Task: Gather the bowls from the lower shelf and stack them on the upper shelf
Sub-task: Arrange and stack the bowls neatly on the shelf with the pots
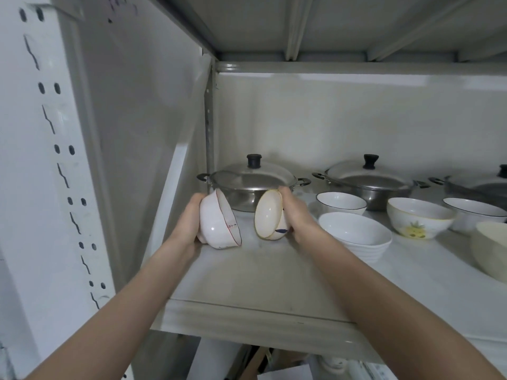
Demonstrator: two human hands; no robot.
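Observation:
My left hand (189, 220) grips a white bowl with a thin red rim (218, 223), tipped on its side with the mouth facing right. My right hand (297, 215) holds a smaller cream bowl with a blue mark (270, 215), also tipped, its mouth facing left. Both bowls hover just above the left part of the upper shelf (260, 275), in front of a lidded steel pot (252, 187). The two bowls are a little apart, not touching.
To the right stand a stack of white ribbed bowls (356, 237), a dark-rimmed bowl (341, 204), a pineapple-print bowl (419, 220), another rimmed bowl (474, 215) and a large cream bowl (491, 250). Two more lidded pots (367, 182) line the back. The shelf post (55, 160) stands left.

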